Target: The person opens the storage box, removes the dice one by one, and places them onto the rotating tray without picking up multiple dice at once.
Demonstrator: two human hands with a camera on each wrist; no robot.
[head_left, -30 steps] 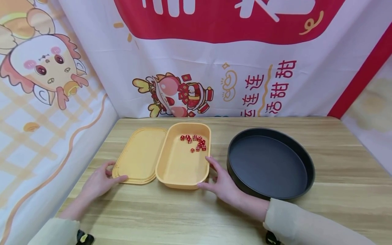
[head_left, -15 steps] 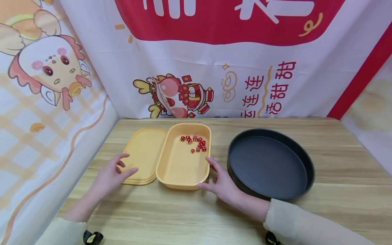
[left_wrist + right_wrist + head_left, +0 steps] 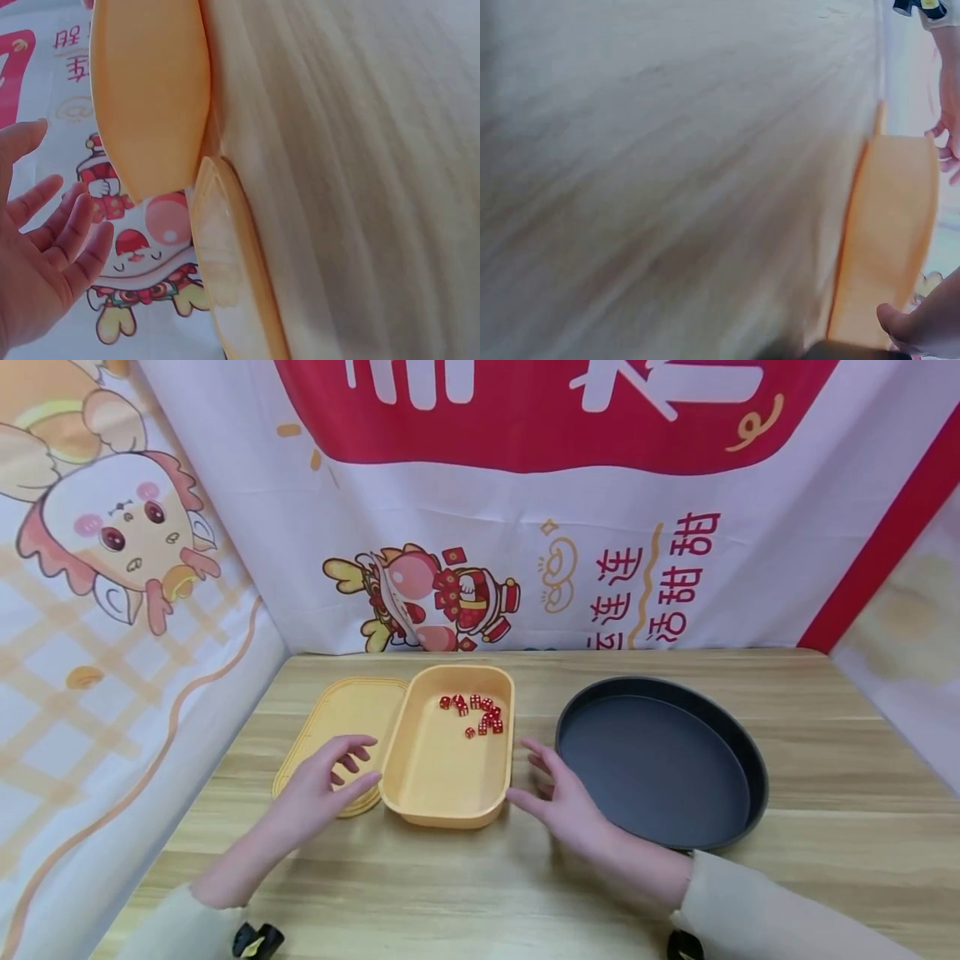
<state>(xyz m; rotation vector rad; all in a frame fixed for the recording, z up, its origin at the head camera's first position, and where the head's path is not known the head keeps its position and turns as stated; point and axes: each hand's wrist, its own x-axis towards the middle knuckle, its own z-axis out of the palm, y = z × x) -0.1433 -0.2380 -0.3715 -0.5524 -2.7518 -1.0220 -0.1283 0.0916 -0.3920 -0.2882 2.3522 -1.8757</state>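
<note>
A yellow rectangular box (image 3: 442, 777) stands uncovered on the table, with several red dice (image 3: 483, 725) scattered towards its far right end. Flat on the table to its left lies a matching yellow lid (image 3: 341, 710). My left hand (image 3: 322, 793) hovers over the lid, fingers loosely bent and holding nothing, thumb pointing at the box's left rim. In the left wrist view that hand (image 3: 45, 255) is apart from both box (image 3: 154, 90) and lid (image 3: 236, 277). My right hand (image 3: 566, 806) is at the box's near right side, thumb tip close to the wall, its fingers spread and gripping nothing.
A round black pan (image 3: 660, 768) sits right of the box, partly behind my right hand. The wooden table (image 3: 420, 893) runs back to a printed cloth (image 3: 480, 502), and another cloth (image 3: 97, 643) hangs along the left side.
My left hand has let go of the lid's near left corner, lifted and moved right over the lid towards the box. My right hand has drawn slightly away from the box's right wall.
</note>
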